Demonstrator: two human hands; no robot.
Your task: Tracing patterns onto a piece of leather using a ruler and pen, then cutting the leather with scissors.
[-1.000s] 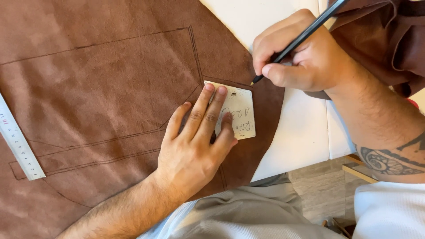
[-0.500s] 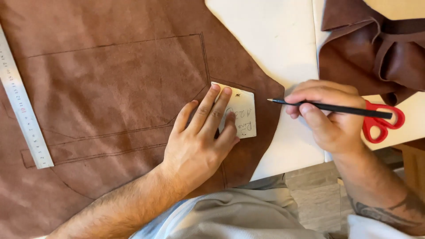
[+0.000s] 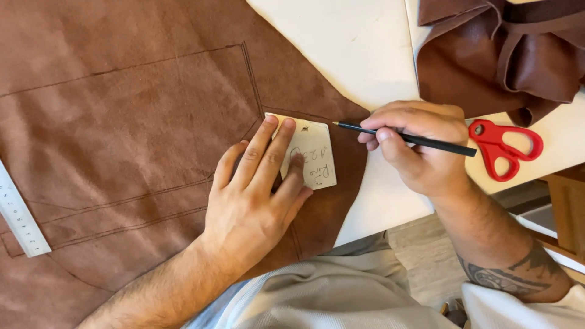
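A large brown suede piece with drawn pocket lines lies flat on the white table. My left hand presses a small cream card template onto the suede near its right edge, fingers spread over the card. My right hand holds a black pencil level, its tip pointing left, just beside the card's upper right corner.
Red-handled scissors lie on the table to the right of my right hand. A crumpled pile of brown suede sits at the top right. A metal ruler rests on the suede at the left edge. The table's front edge runs beneath my right wrist.
My right hand has swung the pencil down from an upright grip to a level one and brought its tip back toward the card. My left hand stays on the card.
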